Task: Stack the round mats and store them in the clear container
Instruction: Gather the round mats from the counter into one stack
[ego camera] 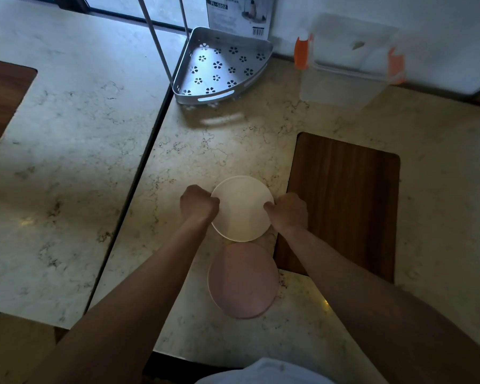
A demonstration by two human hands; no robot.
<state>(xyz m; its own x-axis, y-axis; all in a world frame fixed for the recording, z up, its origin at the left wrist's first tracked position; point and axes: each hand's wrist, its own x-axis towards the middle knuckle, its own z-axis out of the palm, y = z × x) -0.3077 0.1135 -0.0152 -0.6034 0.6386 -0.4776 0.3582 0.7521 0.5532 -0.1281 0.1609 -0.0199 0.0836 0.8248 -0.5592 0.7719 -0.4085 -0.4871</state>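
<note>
White mat (pixel 241 208) is pinched by your left hand (pixel 198 205) and right hand (pixel 288 212); keep it level, centre it over the pink mat (pixel 243 281) at six o'clock.

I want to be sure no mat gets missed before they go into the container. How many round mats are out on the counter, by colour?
White round mat, held at its edges by the left hand and right hand: 1
Pink round mat, lying flat on the marble counter: 1
Total: 2
</note>
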